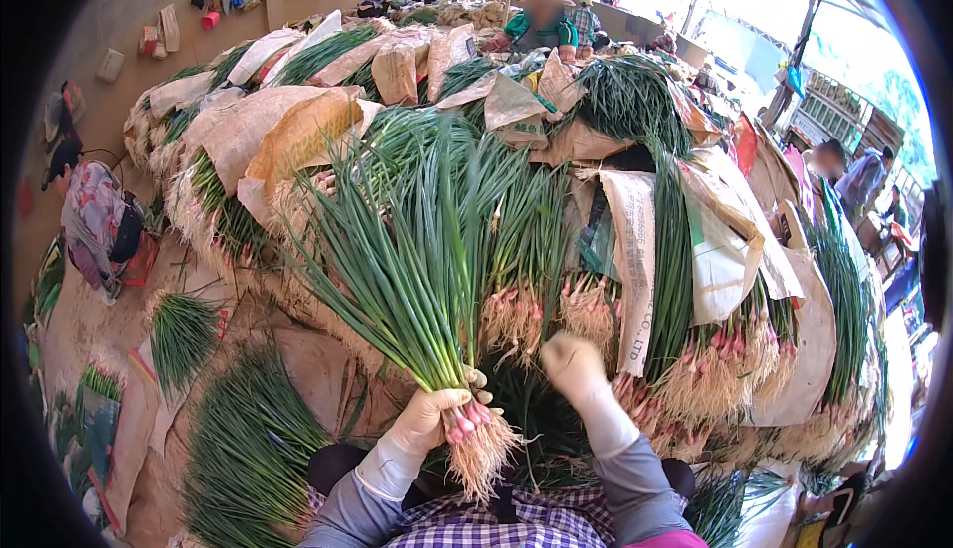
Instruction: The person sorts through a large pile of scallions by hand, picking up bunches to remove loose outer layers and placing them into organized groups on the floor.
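Observation:
My left hand (pixel 439 410), in a pale glove, is closed around a bunch of green onions (pixel 424 310) just above its pink bulbs. The long green leaves fan up and to the left, while the pale roots hang below the fist over my lap. To the right, my right hand (pixel 572 362) is raised, gloved and blurred; its fingers cannot be made out clearly. It is nearest to the bulbs and roots of the stacked green onions (pixel 514 317) in front of me. Woven sacks (pixel 633 265) lie over parts of that stack.
A loose heap of green onions (pixel 246 444) lies on the floor at my left, with a smaller bunch (pixel 182 336) beyond it. A person (pixel 104 220) crouches at the far left. Another person (pixel 542 23) is behind the stack. Bags hang on the wall.

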A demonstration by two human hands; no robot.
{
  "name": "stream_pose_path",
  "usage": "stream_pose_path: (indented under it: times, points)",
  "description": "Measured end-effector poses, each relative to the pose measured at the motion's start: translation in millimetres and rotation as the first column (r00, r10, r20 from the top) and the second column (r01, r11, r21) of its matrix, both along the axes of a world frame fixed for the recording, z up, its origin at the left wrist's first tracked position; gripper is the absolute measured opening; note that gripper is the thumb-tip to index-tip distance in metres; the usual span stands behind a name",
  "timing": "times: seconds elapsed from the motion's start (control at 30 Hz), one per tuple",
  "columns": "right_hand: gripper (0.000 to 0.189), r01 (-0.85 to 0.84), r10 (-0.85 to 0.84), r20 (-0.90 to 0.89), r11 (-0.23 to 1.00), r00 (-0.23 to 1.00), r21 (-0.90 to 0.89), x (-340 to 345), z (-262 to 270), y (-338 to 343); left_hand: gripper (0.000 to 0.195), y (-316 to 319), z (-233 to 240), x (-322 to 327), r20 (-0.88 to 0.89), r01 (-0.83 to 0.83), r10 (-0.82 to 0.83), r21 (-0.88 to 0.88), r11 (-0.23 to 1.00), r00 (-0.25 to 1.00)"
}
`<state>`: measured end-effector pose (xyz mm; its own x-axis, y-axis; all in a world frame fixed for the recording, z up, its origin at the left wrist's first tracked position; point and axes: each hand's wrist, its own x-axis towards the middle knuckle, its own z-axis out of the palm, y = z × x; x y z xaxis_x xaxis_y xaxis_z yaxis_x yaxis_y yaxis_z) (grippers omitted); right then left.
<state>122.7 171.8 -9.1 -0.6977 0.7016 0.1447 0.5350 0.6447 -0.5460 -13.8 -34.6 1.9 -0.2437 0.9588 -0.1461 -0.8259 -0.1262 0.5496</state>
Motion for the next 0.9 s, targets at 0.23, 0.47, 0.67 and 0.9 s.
stream_pose_path:
  times: [0.23, 0.47, 0.67, 0.9]
  points:
    - [0.032, 0.213, -0.339, -0.379, 0.918, 0.861, -0.336, -38, 13, 62, 0.031, 7, 20, 0, -0.078, 0.045, -0.026, 0.255, 0.966, 0.997]
    - [0.016, 0.114, -0.17, -0.261, 0.97, 0.95, -0.216, 40, 4, 22, 0.036, 8, 2, -11, -0.005, -0.088, 0.088, -0.004, 0.996, 0.996]
    - [0.028, -0.354, 0.383, 0.566, 0.921, 0.73, -0.166, 62, -15, -26, 0.048, 5, 11, -9, 0.121, -0.074, 0.06, 0.118, 0.99, 0.991]
    - [0.027, 0.142, -0.163, 0.075, 0.964, 0.984, 0.223, -88, 20, 63, 0.06, 16, -5, -12, 0.016, 0.019, -0.018, -0.046, 0.999, 1.0]
